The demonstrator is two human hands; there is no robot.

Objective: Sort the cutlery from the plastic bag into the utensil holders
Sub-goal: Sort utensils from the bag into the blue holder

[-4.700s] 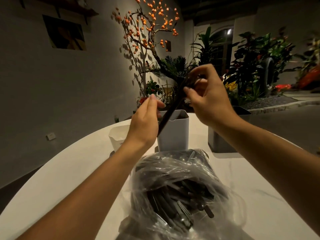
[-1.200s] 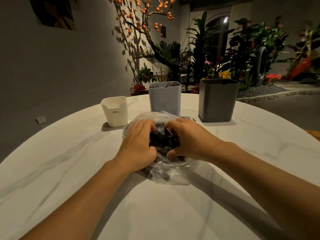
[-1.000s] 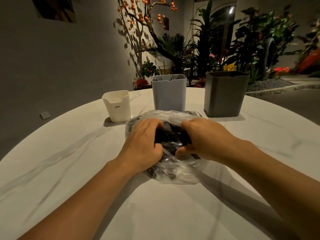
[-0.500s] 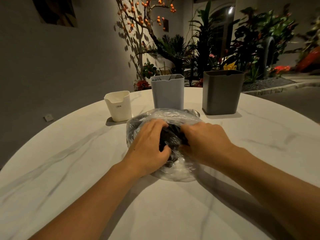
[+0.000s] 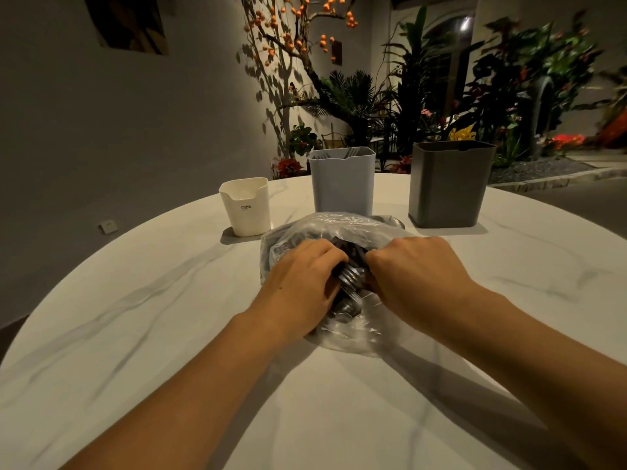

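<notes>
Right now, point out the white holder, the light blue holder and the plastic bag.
white holder [image 5: 249, 212]: head view, front wall by the lettering.
light blue holder [image 5: 342, 184]: head view, front wall.
plastic bag [image 5: 353, 221]: head view, crumpled far top.

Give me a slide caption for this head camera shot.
Both hands, left hand and right hand, dig into the plastic bag of cutlery before three utensil holders.

The fingertips of the left hand [image 5: 302, 283] and the right hand [image 5: 412, 273] are tucked into the bag [image 5: 339, 225] at the middle, so what they hold cannot be told. The cutlery [image 5: 351, 283] is a dark jumble; single pieces cannot be told apart. The grey holder [image 5: 448, 184] hides its inside. The picture [image 5: 127, 23] at the upper left is cut by the top edge. The plants [image 5: 549, 72] at the upper right are blurred.
</notes>
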